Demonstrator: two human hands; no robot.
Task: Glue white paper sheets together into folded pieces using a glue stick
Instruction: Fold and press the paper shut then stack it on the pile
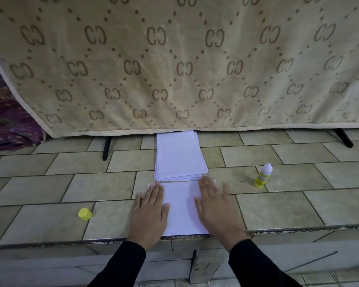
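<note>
Left hand [149, 212] and right hand [215, 206] lie flat, fingers spread, gripping nothing, on a white sheet [181, 208] upon tiled floor [50, 204]; patterned blanket [174, 65] hides the paper stack's [179, 156] far end.

matt paper sheet [180, 206] on tile ledge [278, 208] (slightly glossy)

My left hand [148, 212] and my right hand [216, 208] are both bare: no gloves, no rings, no watch or bracelet that I can see. The fingers look slim, with short nails, though the right hand's fingers are a little blurred. I wear a black long-sleeved top; the left sleeve [120, 264] and the right sleeve [259, 264] are plain, dark and close-fitting, with no pattern, buttons or markings, and each ends in a simple cuff at the wrist.
</note>
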